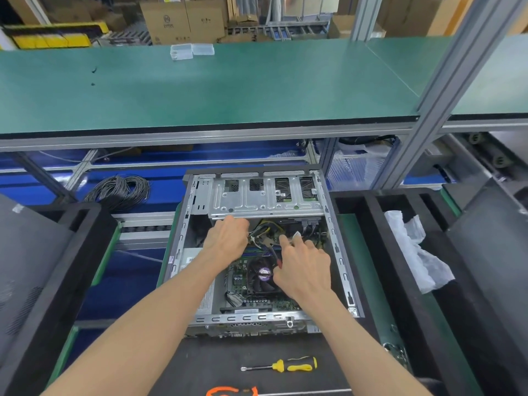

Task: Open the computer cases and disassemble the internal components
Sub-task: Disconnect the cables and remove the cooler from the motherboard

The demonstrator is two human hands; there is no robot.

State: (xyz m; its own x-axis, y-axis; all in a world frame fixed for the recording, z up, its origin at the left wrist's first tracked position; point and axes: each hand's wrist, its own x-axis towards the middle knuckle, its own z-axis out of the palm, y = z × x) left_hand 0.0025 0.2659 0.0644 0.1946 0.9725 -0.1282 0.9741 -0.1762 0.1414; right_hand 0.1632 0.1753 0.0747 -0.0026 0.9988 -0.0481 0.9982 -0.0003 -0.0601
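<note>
Both of my hands are down inside the opened computer case (337, 247), which lies flat on the near bench with its side panel already off, so I judge the job past the opening step and into stripping the internals. My left hand (225, 241) reaches under the near edge of the metal drive cage (265, 195) at the far end of the case, fingers curled down among the cable bundle (264, 230); whether they actually pinch a wire I cannot tell. My right hand (303, 267) sits just right of the CPU fan (263, 274), forefinger stretched toward the same cables, the other fingers bent around what looks like a thin red-and-black lead (276, 260). The next move, as I read it, calls for working a connector loose from the motherboard (240, 281) with a straight, careful pull. A yellow screwdriver (294, 364) lies untouched on the black mat near me, well apart from both hands.
</note>
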